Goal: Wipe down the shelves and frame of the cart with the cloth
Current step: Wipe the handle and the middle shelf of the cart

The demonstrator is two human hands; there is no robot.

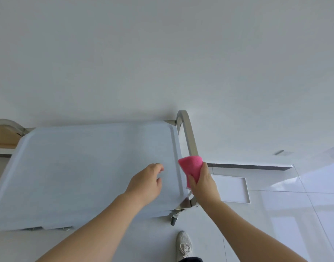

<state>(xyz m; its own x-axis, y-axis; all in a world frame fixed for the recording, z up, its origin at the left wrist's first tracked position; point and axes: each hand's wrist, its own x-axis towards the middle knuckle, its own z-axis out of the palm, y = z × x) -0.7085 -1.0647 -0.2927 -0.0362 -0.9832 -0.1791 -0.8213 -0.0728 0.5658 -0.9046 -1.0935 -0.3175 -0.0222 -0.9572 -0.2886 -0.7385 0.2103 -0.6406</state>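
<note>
A cart with a pale white top shelf (77,167) stands against the wall, seen from above. Its curved metal handle bar (187,131) runs along the right end. My right hand (204,186) grips a pink cloth (192,168) that is wrapped around the lower part of that bar. My left hand (146,183) hovers or rests on the shelf near its right edge, fingers loosely curled and holding nothing. A caster wheel (174,219) shows under the near right corner.
A white wall fills the upper view. A second metal handle (9,123) curves at the cart's far left, by a wooden surface (3,137). Glossy floor tiles lie to the right, with a baseboard (251,166). My shoe (184,244) stands below the cart.
</note>
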